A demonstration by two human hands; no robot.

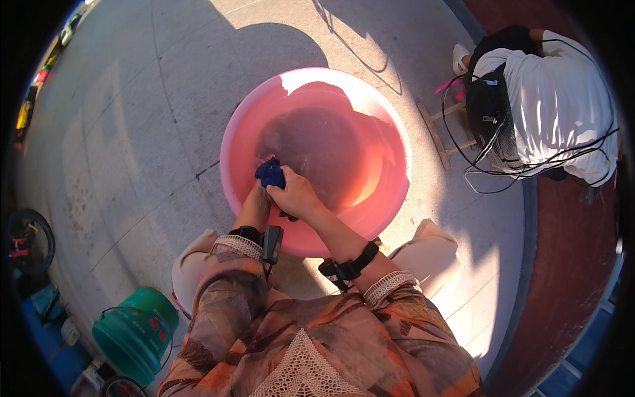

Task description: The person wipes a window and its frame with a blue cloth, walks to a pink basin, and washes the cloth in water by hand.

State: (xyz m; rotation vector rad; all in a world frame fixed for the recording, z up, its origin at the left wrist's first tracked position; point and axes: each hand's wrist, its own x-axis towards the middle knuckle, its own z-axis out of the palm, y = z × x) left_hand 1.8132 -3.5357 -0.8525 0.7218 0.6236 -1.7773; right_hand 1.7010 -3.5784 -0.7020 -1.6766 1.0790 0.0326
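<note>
A large pink plastic basin (pixel 317 241) stands on the ground between my knees, with cloudy water (pixel 317 144) in its bottom. Over its near left part, both hands meet at a bunched, dark blue cloth (pixel 271 173). My right hand (pixel 295 192) grips the cloth from the right, thumb on top. My left hand (pixel 262 196) is at the cloth too, largely hidden behind it. A lower bit of the cloth shows beneath my right hand. Black straps with small devices are on both forearms.
A green plastic bucket (pixel 134 332) tilts at the lower left. To the right, a person in a white top (pixel 555 109) sits low by a wooden stool (pixel 436 134), black cables (pixel 560 161) trailing across their back. A small wheel (pixel 32 241) is at the far left.
</note>
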